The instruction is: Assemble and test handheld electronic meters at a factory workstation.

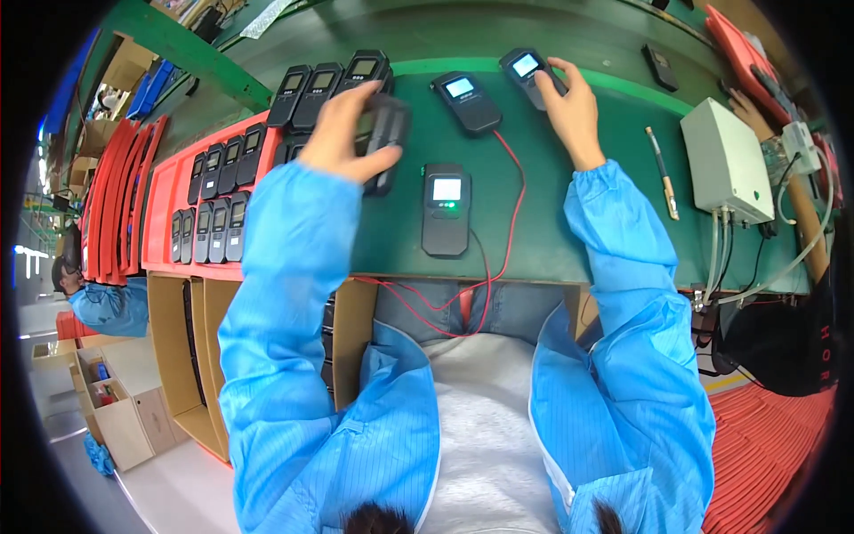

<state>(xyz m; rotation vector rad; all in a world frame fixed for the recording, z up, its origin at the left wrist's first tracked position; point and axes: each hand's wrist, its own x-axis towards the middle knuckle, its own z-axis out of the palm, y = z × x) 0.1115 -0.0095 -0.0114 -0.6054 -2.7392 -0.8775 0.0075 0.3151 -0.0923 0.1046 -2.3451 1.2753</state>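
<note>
My left hand (342, 133) is closed on a black handheld meter (390, 147), smeared by motion, beside the stacked meters at the left. My right hand (571, 107) grips another black meter (525, 67) with a lit screen at the far side of the green mat. Its thumb lies on the meter's front, near the buttons. Between my hands a lit meter (467, 102) lies tilted, a red cable (520, 191) running from its lower end. Closer to me lies a third lit meter (446, 214) with a green light glowing below its screen; a cable runs from its lower end.
At the left, a red tray (169, 182) holds several dark-screened meters, with more stacked (322, 89) beyond. Open cartons (182, 356) stand below. A pen (662, 173) and a pale box (725, 160) with cables are at the right. Another person's hand (745, 111) reaches in behind the box.
</note>
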